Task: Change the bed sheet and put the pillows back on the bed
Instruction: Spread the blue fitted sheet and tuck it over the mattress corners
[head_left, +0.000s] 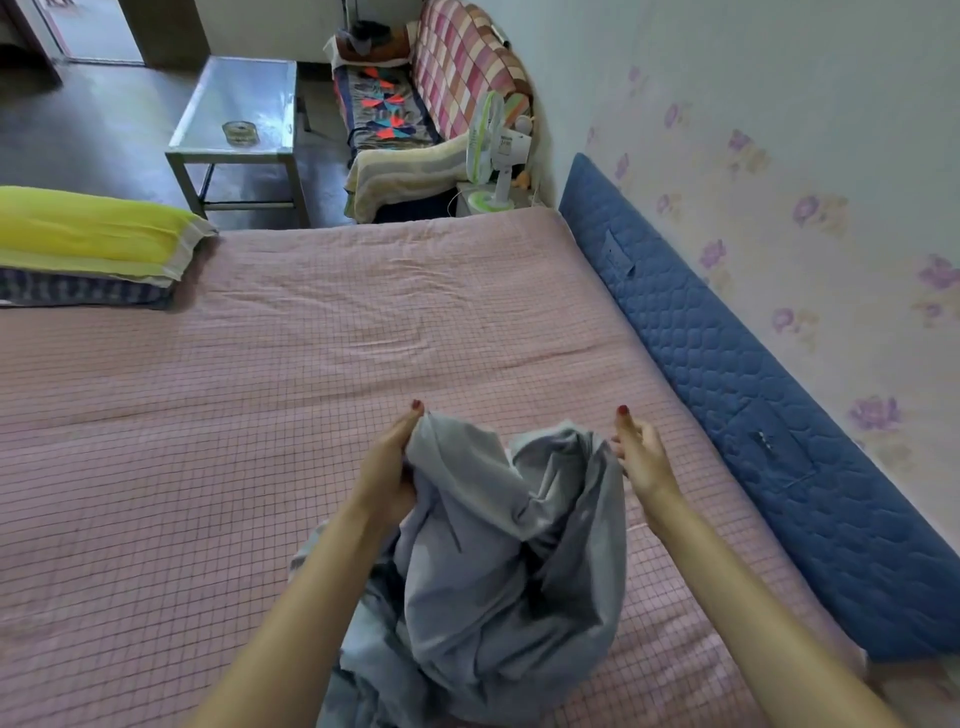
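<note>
We hold the bunched grey sheet (498, 545) by its top edge, left hand (387, 467) and right hand (641, 457) each in a tight grip, and the bed (208, 415) stretches away ahead of us.

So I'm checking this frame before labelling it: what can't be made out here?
All in the head view:
- Grey sheet: bunched between the left hand and right hand; its size and edges are hidden in folds, and the bottom edge cuts it off.
- Pillows: cut off by the left edge; count unclear.
- Object on the metal table: too small and blurred to identify.
- Bed: near end out of frame.
</note>
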